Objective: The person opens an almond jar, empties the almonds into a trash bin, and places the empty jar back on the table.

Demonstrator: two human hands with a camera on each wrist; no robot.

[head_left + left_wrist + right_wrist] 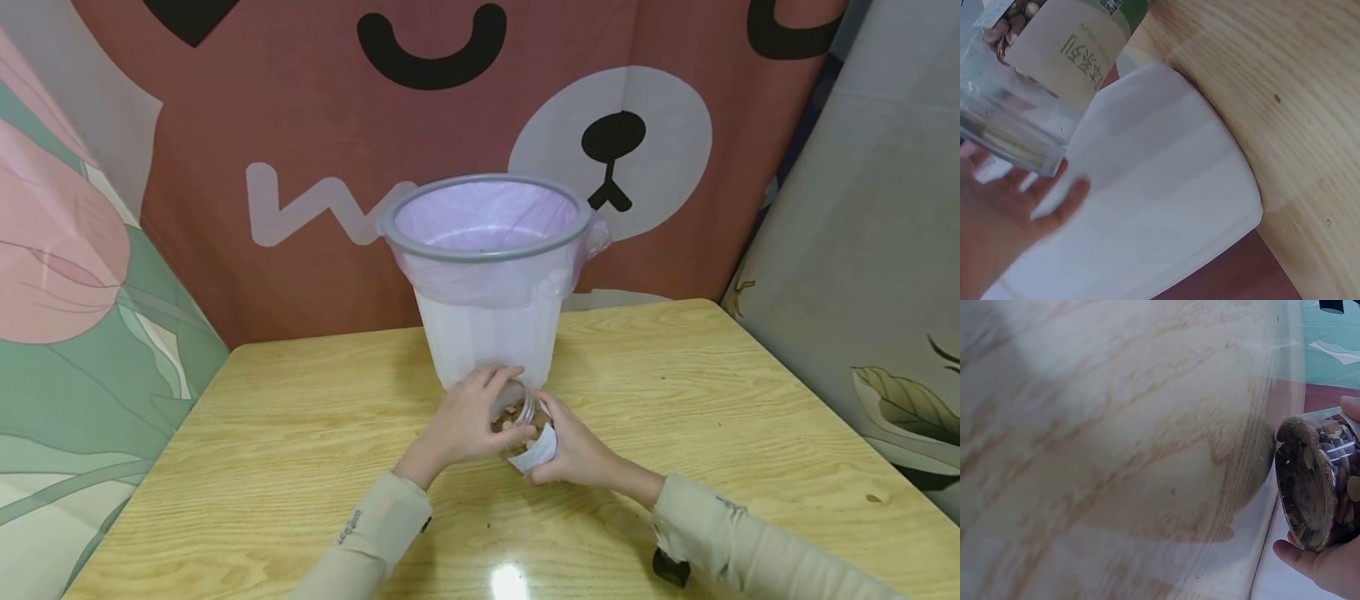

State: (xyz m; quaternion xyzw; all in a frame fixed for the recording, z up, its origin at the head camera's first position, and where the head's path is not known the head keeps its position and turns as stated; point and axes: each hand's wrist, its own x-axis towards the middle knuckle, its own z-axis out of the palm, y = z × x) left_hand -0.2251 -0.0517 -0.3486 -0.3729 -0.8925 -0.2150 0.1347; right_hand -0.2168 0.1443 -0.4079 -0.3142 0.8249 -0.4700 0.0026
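A clear plastic jar (538,454) with a pale label and brown, nut-like pieces inside is tilted over the table, its mouth end towards the left. My right hand (576,446) grips its body from the right. Around the mouth end, my left hand (467,418) has its thumb on the near side and its fingers over the far side. The left wrist view shows the jar's clear, ridged end (1013,134) close to the left fingers, one fingertip (1075,190) standing off it. Seen from the right wrist, the jar's base (1307,487) faces the camera, with right fingers (1300,556) beneath.
Just behind the hands stands a white bin (487,333) with a grey rim and a thin purple liner (480,208). Both rest on a wood-grain table (300,417). A printed cloth (337,108) with a cartoon face hangs behind the table.
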